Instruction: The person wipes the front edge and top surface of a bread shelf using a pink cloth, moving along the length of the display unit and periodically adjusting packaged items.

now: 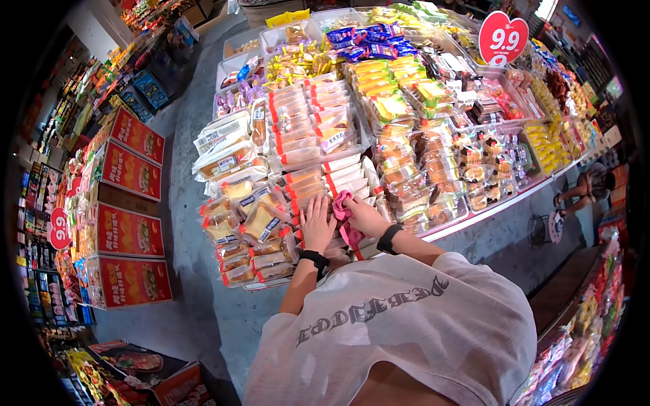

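Observation:
My left hand [317, 225] lies flat, fingers spread, on a row of wrapped snack cakes with red-edged wrappers [302, 184]. Just to its right, my right hand [365, 218] is closed on a pink cloth [343, 204], part of which hangs down below the fingers. White-wrapped packets [344, 177] stand in a row beyond the cloth. Left of my left hand are clear-bagged bread slices [261, 223] in a loose stack. Both wrists wear black bands.
The display table carries blue packets [369, 42], yellow-green packets [386, 88] and clear trays of small cakes [484, 166]. A red heart-shaped sign [503, 38] rises at the far right. Red boxes [134, 227] are stacked across the aisle on the left. Someone sits at the right [588, 186].

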